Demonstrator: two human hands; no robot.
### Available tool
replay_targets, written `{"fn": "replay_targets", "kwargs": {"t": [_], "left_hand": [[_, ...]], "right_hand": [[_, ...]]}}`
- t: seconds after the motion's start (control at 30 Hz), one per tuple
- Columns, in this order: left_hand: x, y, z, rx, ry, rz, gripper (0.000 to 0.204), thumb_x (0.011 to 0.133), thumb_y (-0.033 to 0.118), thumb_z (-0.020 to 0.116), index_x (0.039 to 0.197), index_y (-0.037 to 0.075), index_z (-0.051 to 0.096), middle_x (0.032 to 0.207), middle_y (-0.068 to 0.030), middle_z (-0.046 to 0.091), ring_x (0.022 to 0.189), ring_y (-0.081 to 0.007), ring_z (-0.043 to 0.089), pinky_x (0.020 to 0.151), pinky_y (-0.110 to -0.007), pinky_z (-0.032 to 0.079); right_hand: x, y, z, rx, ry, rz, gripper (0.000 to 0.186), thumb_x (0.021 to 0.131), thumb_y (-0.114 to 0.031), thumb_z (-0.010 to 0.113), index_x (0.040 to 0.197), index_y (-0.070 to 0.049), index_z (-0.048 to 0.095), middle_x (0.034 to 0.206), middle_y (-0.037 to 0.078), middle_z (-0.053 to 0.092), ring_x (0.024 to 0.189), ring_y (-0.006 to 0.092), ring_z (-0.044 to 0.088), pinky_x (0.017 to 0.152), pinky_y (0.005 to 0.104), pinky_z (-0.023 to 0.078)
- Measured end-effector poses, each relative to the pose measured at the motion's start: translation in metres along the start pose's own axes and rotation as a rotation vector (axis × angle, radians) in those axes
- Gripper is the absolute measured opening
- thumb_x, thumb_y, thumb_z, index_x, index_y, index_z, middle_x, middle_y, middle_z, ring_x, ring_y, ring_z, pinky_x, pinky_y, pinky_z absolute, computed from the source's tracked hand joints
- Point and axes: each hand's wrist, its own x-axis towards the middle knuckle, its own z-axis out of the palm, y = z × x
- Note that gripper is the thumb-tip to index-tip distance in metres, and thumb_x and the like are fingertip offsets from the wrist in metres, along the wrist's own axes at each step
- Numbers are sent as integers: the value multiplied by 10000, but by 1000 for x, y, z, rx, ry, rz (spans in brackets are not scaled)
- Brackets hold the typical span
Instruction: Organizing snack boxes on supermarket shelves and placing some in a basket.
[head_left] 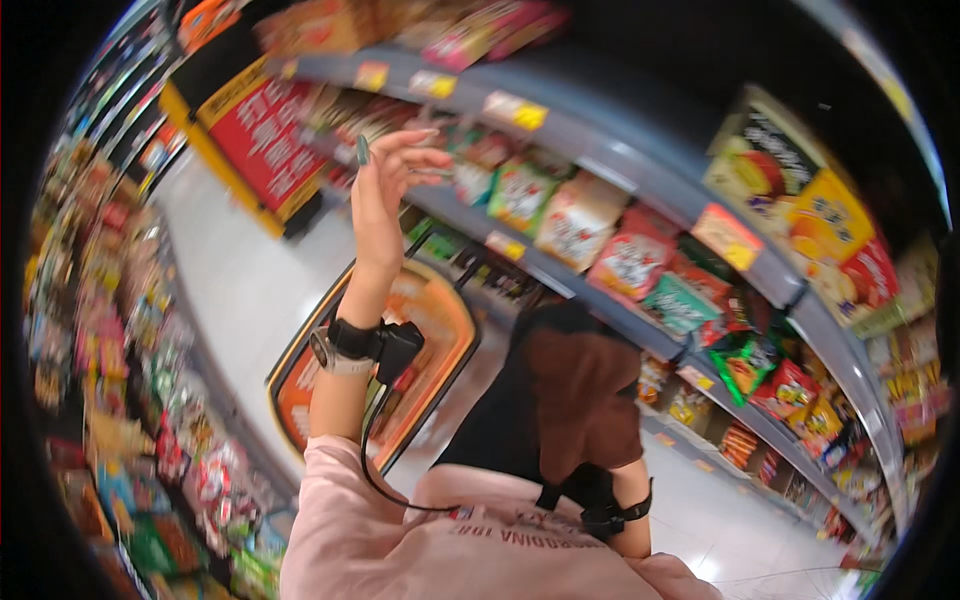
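See at least 3 plump plastic bags (578, 222) (1 green, 1 beige, 1 red) on smooth gray shelf (590, 163), to R of raised L hand (392, 185) w/ fingers loosely bent. Spot 1 rounded-corner orange cart (437, 290) under L forearm. Can't make out R hand or grip; see blurred brown shape (587, 395) at R wrist (630, 485), well apart from L hand.

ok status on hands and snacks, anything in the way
Left hand open, raised by snack packets. Right hand can't be made out. Cart lower down, seemingly not blocking.

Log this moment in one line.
Left hand: open, raised near snack shelf | Right hand: cannot be made out | Orange basket: beneath left forearm
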Motion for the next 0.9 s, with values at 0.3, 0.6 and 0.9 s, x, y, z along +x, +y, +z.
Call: {"fn": "replay_targets", "kwargs": {"t": [0.3,0.6,0.9], "left_hand": [[-214,-156,-202,713,150,-725,289,816,230,569,983,-5,541,904,-138,627,808,-206,609,718,-309,475],[-254,-255,-177,1492,-492,-1021,1259,447,512,780,1392,63,79,1359,-311,229,1286,-432,214,1028,-575,162],[-206,-189,-144,1115,-213,-625,1165,440,236,809,1370,26,140,1214,-249,368,1156,-405,352,995,-447,296]], "right_hand": [[-9,-13,10,-354,-34,-52,310,812,-77,547,1115,-9,542,1103,94,572,998,179,535,832,299,443],[0,-18,4,-476,-46,-62,371,786,-71,585,1148,-21,525,1131,105,559,1026,200,531,833,314,448],[8,-23,7,-507,-55,-92,440,759,-64,623,1182,-32,509,1159,115,546,1053,221,527,833,329,452]]}}
